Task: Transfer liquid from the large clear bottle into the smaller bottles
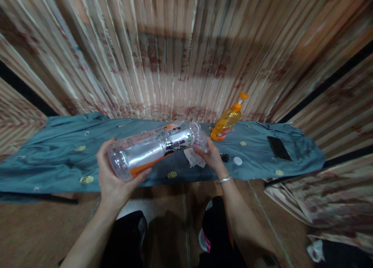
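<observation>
My left hand (116, 178) is wrapped round the base of a large clear plastic bottle (145, 151) with a silver and orange label. The bottle lies tilted in the air above the cloth, its neck end raised toward the right. At that end my right hand (212, 153) is closed on a clear plastic piece (200, 139), whose exact kind I cannot make out. Below it, a crumpled whitish translucent piece (195, 158) shows near my right fingers. Beside my right wrist lie a small black object (225, 157) and a white round disc (237, 160).
A pump bottle of orange-yellow liquid (226, 123) stands behind my right hand. Farther right lies a black phone (279, 148). The narrow table has a teal cloth (64, 155) with yellow patterns. Pleated curtains (163, 65) hang close behind and at both sides, with dark bars alongside.
</observation>
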Action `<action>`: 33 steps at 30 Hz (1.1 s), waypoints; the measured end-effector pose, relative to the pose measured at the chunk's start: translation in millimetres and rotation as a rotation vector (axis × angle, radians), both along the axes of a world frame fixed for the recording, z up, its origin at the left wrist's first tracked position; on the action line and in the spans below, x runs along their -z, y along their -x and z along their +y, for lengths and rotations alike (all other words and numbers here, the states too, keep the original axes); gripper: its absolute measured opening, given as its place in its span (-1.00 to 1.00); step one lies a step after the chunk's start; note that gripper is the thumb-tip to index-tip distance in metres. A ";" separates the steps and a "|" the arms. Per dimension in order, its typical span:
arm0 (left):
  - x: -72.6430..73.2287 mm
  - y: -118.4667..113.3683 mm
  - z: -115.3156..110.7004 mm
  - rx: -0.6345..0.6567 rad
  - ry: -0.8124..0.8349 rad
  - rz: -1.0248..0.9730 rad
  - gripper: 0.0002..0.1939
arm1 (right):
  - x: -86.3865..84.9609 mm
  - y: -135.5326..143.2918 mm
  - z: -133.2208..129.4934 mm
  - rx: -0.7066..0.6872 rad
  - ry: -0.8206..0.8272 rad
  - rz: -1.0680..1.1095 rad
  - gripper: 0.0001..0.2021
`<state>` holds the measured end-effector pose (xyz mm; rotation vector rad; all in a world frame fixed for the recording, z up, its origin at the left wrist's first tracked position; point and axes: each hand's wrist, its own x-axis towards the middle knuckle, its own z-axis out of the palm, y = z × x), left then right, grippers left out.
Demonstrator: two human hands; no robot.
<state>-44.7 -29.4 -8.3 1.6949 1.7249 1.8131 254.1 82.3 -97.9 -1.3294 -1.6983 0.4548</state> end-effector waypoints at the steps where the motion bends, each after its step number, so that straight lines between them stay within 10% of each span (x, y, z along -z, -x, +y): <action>1: -0.3 0.0 -0.2 0.000 -0.001 0.007 0.00 | -0.3 0.0 0.0 0.001 0.005 -0.001 -0.52; 33: 1.5 0.3 2.4 0.002 -0.049 0.035 0.05 | 1.4 -0.5 0.8 0.006 0.024 0.000 -0.50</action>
